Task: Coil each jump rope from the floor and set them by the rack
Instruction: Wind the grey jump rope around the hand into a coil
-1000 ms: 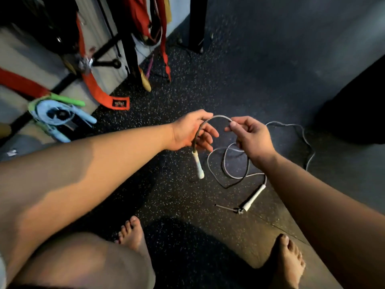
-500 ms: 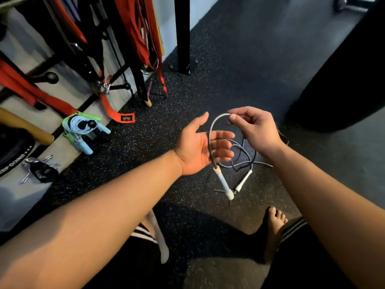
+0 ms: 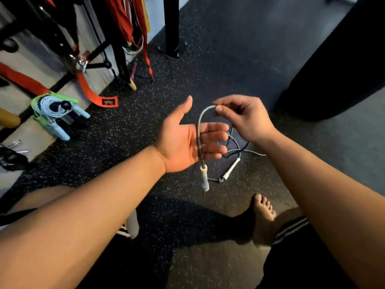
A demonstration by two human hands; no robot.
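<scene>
Pinching thin grey cord jump rope (image 3: 198, 132) with right hand (image 3: 245, 119), dangling its white handle (image 3: 204, 178) before flat, empty left hand (image 3: 181, 142). Leaving the rest tangled on speckled black floor (image 3: 208, 69), near right. Risking knots pulling loops from that tangle.

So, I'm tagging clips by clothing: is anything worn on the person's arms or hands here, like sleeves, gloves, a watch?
No. The left forearm and right forearm are bare, no sleeves in view. The left hand and right hand are ungloved, with no watch, band or ring showing.
</scene>
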